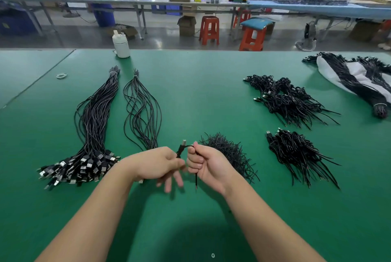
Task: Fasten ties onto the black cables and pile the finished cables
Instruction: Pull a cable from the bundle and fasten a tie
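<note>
Over the green worktop [190, 96], both hands grip one black cable [181, 149], left hand [156, 164] blurred, right hand [206, 165] fisted, apparently a tie heap [228, 151] at two o'clock.

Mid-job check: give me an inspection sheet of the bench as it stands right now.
Surface: green mat, bare at centre.
Job's things: cable in both hands; ties heap behind the right hand.
Clutter: white bottle, rubber bands, white bag.
Grips: left hand pinches the cable; right hand curled round it.
Cables: two loose bundles left; two finished piles right.
Surroundings: benches, red stools, people far back.
</note>
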The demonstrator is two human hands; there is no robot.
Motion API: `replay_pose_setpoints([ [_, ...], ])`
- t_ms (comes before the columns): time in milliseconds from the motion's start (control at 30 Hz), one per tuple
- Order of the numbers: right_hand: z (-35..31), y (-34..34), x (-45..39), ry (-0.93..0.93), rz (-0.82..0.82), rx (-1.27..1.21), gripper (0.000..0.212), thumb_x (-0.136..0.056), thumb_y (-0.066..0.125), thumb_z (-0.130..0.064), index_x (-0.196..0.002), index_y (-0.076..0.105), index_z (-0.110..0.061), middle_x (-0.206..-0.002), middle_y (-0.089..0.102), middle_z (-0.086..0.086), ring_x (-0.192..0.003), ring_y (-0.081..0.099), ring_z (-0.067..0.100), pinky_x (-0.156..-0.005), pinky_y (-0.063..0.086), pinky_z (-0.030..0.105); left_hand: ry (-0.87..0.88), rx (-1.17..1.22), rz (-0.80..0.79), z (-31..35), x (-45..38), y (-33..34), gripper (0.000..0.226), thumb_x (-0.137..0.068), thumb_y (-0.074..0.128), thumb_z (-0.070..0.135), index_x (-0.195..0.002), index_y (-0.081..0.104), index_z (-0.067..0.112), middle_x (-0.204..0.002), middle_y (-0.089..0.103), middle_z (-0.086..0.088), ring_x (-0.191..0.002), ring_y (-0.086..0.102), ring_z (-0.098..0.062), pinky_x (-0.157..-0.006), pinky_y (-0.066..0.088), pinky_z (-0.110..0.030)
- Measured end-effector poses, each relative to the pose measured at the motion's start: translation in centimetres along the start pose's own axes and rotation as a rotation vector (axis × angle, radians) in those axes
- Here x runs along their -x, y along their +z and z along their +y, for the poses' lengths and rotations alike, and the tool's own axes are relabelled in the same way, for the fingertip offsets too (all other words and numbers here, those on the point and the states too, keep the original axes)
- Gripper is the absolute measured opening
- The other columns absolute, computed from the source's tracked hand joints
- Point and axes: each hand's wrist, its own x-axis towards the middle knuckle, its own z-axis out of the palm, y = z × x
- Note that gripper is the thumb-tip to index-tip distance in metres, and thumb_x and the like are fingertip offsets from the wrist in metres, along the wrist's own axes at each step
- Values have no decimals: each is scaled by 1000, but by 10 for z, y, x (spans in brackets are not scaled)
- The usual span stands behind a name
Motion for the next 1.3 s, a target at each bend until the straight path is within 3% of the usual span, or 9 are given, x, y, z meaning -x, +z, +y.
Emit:
replay_pose_setpoints([
  [200,-9,4,6,-106,30,284,30,-103,43,-28,-78,52,-15,-56,30,-6,-53,23,10,-53,23,24,147,167,516,-1,-20,16,28,-107,40,27,-102,66,21,-93,75,10,-87,71,-8,-77,52,-17],
  [300,-2,4,15,-116,14,473,27,-105,43,-26,-85,52,-10,-57,30,-5,-53,24,10,-53,23,24,301,649,433,-2,-26,19,36,-108,34,25,-123,59,5,-119,71,-9,-112,68,-17,-93,53,-22],
  [467,2,1,17,-175,132,1119,30,-104,45,-14,-78,59,-16,-61,57,-1,-59,49,19,-62,43,34,365,968,475,7,-35,35,39,-107,36,24,-110,59,-8,-101,73,-20,-109,68,-34,-90,54,-35],
  [600,4,1,18,-128,130,1016,26,-104,49,-14,-86,66,-8,-74,70,6,-63,62,10,-74,55,30,348,1140,511,14,-36,41,29,-106,38,18,-94,54,-3,-62,59,-3,-99,71,-36,-93,53,-44],
  [700,0,-2,19,-143,122,979,15,-99,59,-15,-91,70,-9,-77,72,-3,-71,65,4,-77,54,27,354,1210,483,21,-31,43,24,-105,40,17,-99,54,-1,-58,53,-4,-97,71,-38,-85,59,-43],
  [867,-4,-2,21,-155,41,643,36,-85,74,-1,-117,67,-18,-87,72,-12,-85,65,1,-81,50,16,360,1186,312,28,-25,46,23,-94,53,18,-88,63,-2,-95,67,-39,-104,68,-44,-82,59,-44],
  [1000,-4,-5,26,-194,109,625,31,-78,79,2,-107,69,0,-80,69,-7,-84,65,8,-80,52,19,363,1137,125,26,-21,41,31,-95,51,16,-90,69,-8,-99,67,-37,-121,60,-41,-91,56,-42],
  [1100,-3,-9,30,-227,138,589,50,-74,80,6,-120,66,-7,-104,75,8,-104,69,19,-92,54,29,325,909,2,24,-16,34,39,-98,45,17,-99,72,-11,-114,63,-37,-125,58,-32,-99,52,-39],
  [1300,3,-9,32,-365,208,973,34,-83,74,-2,-114,69,-15,-83,69,-18,-75,60,-7,-75,45,10,98,687,278,25,-18,39,37,-102,47,20,-87,75,0,-99,74,-22,-99,69,-32,-94,54,-35],
])
